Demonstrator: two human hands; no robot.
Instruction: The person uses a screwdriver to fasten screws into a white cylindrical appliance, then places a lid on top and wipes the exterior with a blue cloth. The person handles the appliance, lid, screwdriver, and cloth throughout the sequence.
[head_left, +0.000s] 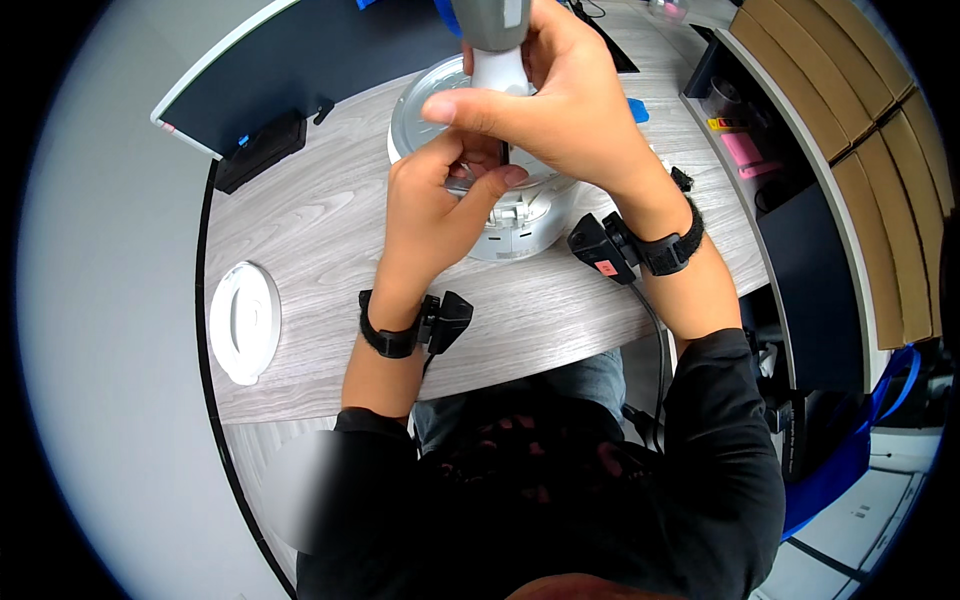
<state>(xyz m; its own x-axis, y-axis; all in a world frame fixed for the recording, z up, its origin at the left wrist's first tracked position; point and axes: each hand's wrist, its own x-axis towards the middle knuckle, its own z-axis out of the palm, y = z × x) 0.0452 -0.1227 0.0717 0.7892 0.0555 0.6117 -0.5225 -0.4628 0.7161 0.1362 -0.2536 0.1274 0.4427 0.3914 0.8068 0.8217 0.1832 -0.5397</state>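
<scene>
My right hand [575, 110] is wrapped round a grey-and-white electric screwdriver [490, 25], held upright over a round white appliance [525, 240]. Its dark bit [505, 154] points down toward the appliance; the tip is hidden by my hands. Close beneath, my left hand [430, 205] is closed, its thumb and curled fingers meeting beside the bit. Whatever they pinch is hidden. Beyond my hands, the appliance has a grey, partly see-through round top [412, 115]; white fittings show on its near side.
A white oval lid-like part [225, 320] lies at the table's left. Farther back, a black case [262, 153] stands against a dark partition [300, 75]. To the right are a shelf unit [815, 235] with pink items and stacked cardboard boxes [870, 190]. Both wrists carry strapped black devices.
</scene>
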